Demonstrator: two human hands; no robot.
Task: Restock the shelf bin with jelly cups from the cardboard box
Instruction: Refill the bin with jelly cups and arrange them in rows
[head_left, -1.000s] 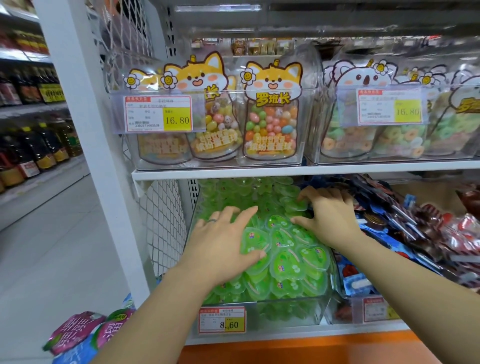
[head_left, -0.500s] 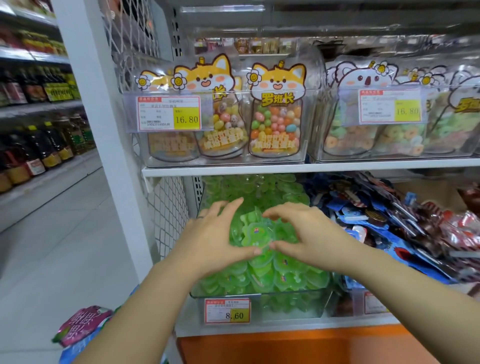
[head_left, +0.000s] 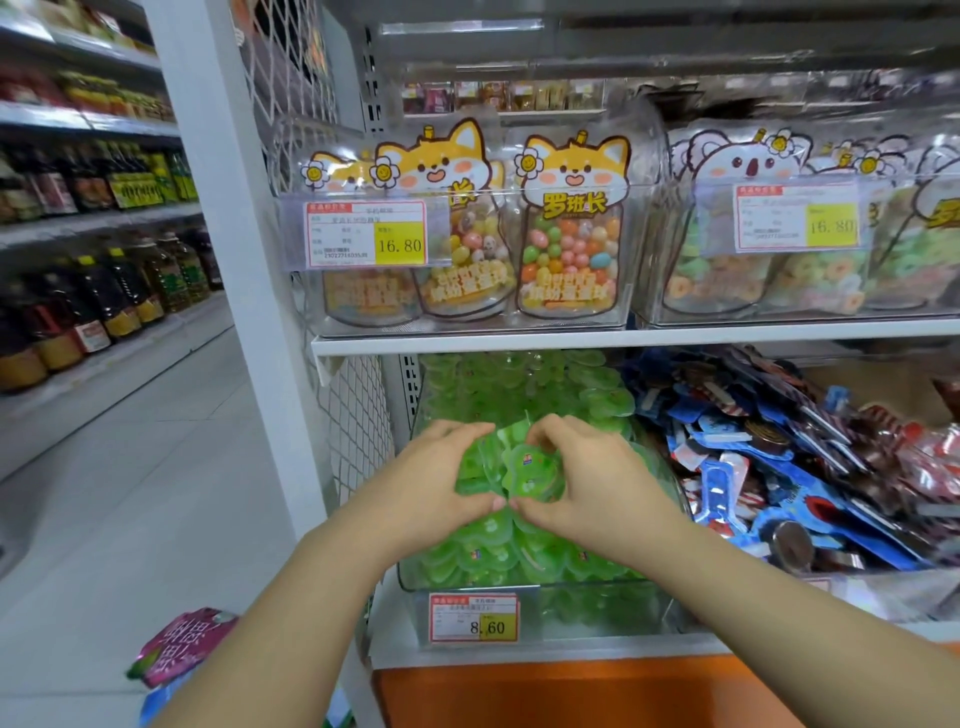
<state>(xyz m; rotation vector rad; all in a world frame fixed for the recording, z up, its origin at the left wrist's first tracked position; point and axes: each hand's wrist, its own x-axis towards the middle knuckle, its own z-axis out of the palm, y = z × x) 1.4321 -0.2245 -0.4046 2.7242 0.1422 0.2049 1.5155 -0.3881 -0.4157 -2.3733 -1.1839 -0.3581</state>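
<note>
The left hand (head_left: 431, 483) and right hand (head_left: 597, 486) hide the middle of the green heart-shaped jelly cups (head_left: 519, 564); the small print on the red-and-yellow price tag (head_left: 474, 617) is unreadable.

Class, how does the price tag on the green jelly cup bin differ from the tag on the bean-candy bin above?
The jelly cup tag shows 8.60, the bean-candy tag 16.80. The jelly cup tag's price overruns its yellow patch; the bean-candy tag's fits inside. Both are red-edged white tags.

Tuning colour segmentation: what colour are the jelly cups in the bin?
The jelly cups are translucent green with small lid logos; the head view shows it.
</note>
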